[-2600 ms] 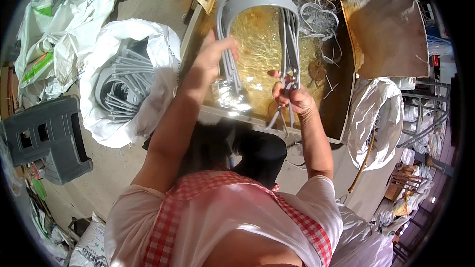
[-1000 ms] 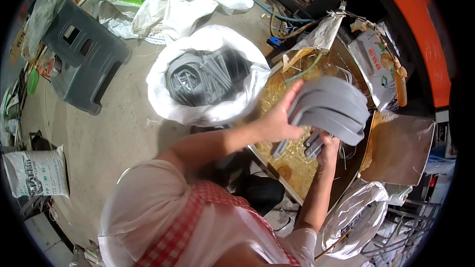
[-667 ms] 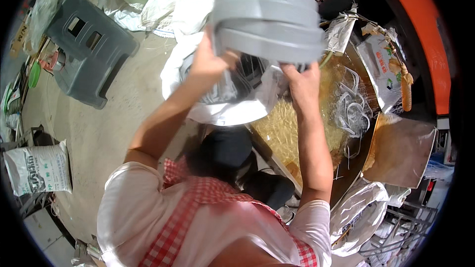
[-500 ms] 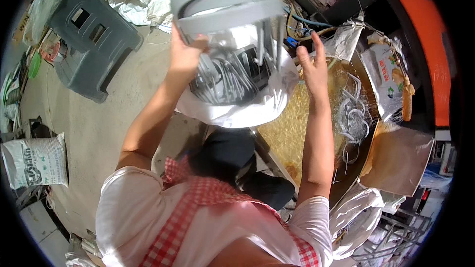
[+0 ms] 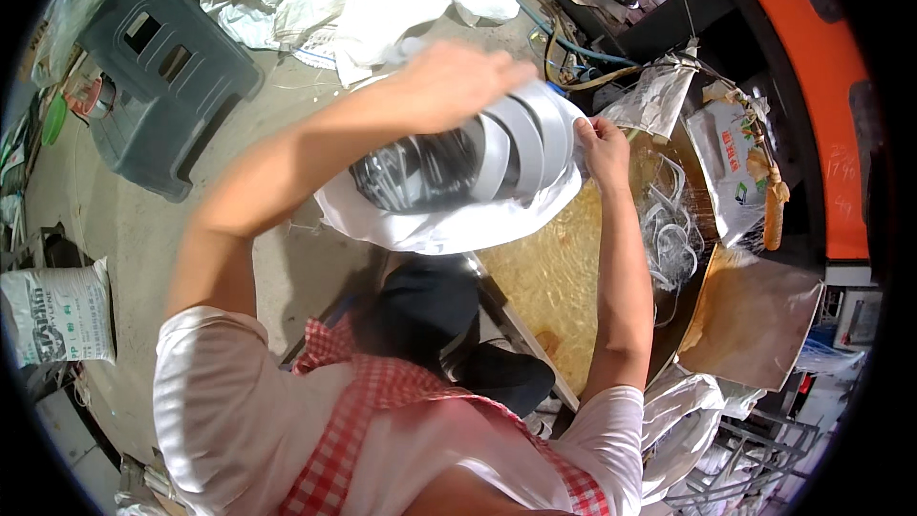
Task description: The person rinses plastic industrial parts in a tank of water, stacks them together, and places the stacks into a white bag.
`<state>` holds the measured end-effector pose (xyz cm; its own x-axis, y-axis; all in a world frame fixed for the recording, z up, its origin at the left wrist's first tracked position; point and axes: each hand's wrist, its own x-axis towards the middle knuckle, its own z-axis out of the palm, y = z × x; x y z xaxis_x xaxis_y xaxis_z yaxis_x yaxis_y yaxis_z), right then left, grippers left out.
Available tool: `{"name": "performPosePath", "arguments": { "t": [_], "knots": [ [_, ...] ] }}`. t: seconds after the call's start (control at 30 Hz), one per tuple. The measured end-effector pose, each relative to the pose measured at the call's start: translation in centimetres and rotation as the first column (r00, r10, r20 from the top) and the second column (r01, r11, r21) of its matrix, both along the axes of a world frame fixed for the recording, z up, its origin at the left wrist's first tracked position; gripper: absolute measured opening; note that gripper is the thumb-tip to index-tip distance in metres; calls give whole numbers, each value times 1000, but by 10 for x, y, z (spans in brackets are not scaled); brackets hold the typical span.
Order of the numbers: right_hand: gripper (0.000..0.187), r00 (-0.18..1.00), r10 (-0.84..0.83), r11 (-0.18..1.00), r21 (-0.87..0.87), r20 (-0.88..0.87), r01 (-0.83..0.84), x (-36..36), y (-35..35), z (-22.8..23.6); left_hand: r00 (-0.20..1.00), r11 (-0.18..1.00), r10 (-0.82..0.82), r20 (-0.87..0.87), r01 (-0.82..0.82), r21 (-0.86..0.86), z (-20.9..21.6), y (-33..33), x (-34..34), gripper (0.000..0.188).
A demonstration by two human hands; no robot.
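Note:
A white sack with a wide mouth holds several grey curved plastic parts at its right side and dark grey, glossy pieces at its left. Over the top of these parts is my left hand, smeared by motion; whether it grips a part cannot be made out. My right hand is closed on the sack's right rim, thumb and fingers pinching the white material.
To the right, a water-filled tub holds clear, looped plastic strips. A cardboard piece leans by it. A grey step stool stands left, white sacks lie behind, and an orange machine frame rises far right.
The grey parts my left hand held up are down in the sack, and that hand has swung right across it. My right hand, open before, has closed on the sack's rim.

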<state>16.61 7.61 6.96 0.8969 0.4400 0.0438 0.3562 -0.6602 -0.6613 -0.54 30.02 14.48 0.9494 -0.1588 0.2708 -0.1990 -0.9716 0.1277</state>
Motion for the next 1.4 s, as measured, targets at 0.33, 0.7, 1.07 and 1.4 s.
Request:
{"name": "performPosePath", "arguments": {
  "t": [0.33,0.7,1.07,1.4],
  "knots": [
    [23,997,-16,992,129,82,5,17,33,19,875,940,-142,-463,266,213,-55,-54,88,18],
    [48,902,430,840,-349,-36,-415,51,95,43,989,974,-29,-145,-4,-225,-50,-62,146,23],
    [18,941,13,997,64,339,-36,13,93,40,827,993,92,-555,-121,-15,-229,-42,141,31],
    [25,993,-119,914,391,9,106,-16,-55,-8,934,997,-76,-348,68,-37,-193,-42,148,39]
  ]
}}
